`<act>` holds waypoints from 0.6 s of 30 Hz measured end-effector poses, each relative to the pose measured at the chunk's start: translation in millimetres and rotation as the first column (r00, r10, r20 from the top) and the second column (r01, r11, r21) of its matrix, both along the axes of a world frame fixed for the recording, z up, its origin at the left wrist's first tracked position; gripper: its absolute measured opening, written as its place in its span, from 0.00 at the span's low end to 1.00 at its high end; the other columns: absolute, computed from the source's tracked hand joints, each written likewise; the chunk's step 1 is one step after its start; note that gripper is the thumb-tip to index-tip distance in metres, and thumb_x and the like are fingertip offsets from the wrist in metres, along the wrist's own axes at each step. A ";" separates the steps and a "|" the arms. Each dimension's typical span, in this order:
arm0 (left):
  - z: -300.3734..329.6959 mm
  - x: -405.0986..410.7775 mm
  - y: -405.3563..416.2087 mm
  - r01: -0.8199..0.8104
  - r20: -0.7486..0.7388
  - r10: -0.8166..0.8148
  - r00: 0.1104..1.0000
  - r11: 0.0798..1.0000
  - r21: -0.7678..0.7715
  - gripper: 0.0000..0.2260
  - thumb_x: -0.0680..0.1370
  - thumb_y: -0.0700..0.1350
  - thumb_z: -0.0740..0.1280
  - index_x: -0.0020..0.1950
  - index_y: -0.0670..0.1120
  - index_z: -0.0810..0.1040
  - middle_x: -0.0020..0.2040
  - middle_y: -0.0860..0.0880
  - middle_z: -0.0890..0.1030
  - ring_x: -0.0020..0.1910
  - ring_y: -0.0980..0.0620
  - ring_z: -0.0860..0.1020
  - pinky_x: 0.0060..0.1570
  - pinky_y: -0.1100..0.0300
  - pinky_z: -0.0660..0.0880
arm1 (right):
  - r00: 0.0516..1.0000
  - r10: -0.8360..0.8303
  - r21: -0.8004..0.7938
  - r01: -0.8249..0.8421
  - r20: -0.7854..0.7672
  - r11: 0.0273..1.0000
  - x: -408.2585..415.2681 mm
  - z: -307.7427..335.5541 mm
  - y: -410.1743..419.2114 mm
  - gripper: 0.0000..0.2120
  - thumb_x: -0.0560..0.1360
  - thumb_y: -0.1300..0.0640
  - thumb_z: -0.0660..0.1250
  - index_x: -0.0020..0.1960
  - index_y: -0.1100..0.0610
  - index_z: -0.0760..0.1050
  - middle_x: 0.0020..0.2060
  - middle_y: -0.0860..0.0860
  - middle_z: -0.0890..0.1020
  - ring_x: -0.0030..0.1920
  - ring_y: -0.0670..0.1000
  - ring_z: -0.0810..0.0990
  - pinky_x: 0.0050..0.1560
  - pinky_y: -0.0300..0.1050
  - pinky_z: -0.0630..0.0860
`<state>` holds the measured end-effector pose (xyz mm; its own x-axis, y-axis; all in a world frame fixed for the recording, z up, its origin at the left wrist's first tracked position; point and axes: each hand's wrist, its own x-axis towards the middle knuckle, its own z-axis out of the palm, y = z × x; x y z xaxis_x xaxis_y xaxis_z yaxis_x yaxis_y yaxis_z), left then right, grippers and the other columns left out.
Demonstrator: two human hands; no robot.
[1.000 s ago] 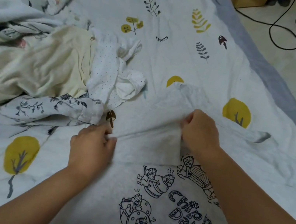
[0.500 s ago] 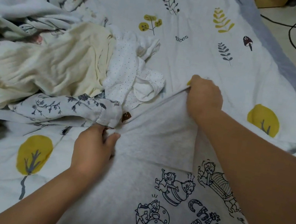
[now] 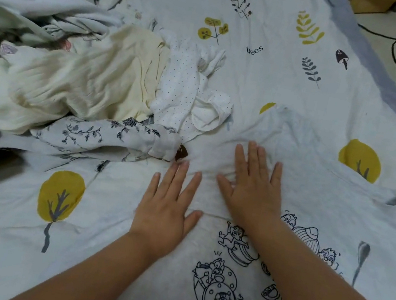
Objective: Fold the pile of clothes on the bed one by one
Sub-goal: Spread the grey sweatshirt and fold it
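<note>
In the head view, a fold in the pale grey cartoon-printed cotton shirt [image 3: 237, 272] is judged to be under smoothing. The left hand [image 3: 167, 207] and right hand [image 3: 253, 187] are laid flat with fingers spread on its folded-over part, nothing being pinched. The shirt is spread on the leaf-printed bed sheet [image 3: 270, 65], from the hands toward 6 and 3 o'clock. Next, a further fold is called for. The unfolded pile of cream and dotted clothes [image 3: 103, 88] lies at 10 o'clock.
</note>
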<state>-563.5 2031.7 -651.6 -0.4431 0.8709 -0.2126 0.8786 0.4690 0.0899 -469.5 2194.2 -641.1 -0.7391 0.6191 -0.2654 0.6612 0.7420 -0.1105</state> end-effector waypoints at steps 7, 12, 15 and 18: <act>38.6 5.1 -3.9 0.013 -0.048 -0.012 0.999 1.000 0.021 0.31 0.77 0.60 0.42 0.76 0.46 0.54 0.76 0.40 0.52 0.75 0.44 0.49 0.71 0.45 0.48 | 0.999 -0.033 -0.026 0.034 0.012 0.999 -3.0 47.4 -24.2 0.33 0.80 0.41 0.44 0.76 0.54 0.33 0.75 0.54 0.33 0.74 0.53 0.32 0.72 0.56 0.35; 30.1 8.2 -55.6 0.060 0.037 -0.057 0.998 0.994 -0.089 0.27 0.81 0.58 0.43 0.72 0.45 0.63 0.72 0.41 0.66 0.71 0.43 0.61 0.66 0.40 0.62 | 0.999 0.010 -0.089 -0.006 0.041 0.996 35.2 42.1 -72.7 0.31 0.78 0.39 0.37 0.71 0.51 0.26 0.71 0.51 0.28 0.71 0.50 0.27 0.71 0.57 0.33; 34.5 4.4 -63.4 0.107 0.082 -0.093 0.992 0.978 -0.179 0.33 0.78 0.62 0.34 0.76 0.44 0.52 0.76 0.43 0.55 0.74 0.42 0.59 0.66 0.39 0.64 | 0.984 0.019 -0.130 0.004 0.179 0.992 45.3 30.9 -76.4 0.32 0.74 0.37 0.31 0.71 0.50 0.26 0.74 0.52 0.32 0.74 0.52 0.33 0.73 0.58 0.37; 51.1 2.3 -58.3 0.082 0.155 -0.058 0.986 0.985 -0.152 0.30 0.79 0.61 0.43 0.77 0.49 0.42 0.77 0.48 0.40 0.76 0.48 0.43 0.73 0.48 0.44 | 0.988 -0.001 -0.177 0.028 0.154 0.984 39.7 46.0 -79.5 0.31 0.81 0.42 0.44 0.76 0.53 0.36 0.76 0.54 0.37 0.76 0.54 0.37 0.74 0.57 0.41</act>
<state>-561.3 1973.4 -600.5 -0.3355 0.8490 -0.4082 0.8919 0.4257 0.1524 -429.8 2114.7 -595.1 -0.6727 0.5619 -0.4813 0.6910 0.7097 -0.1373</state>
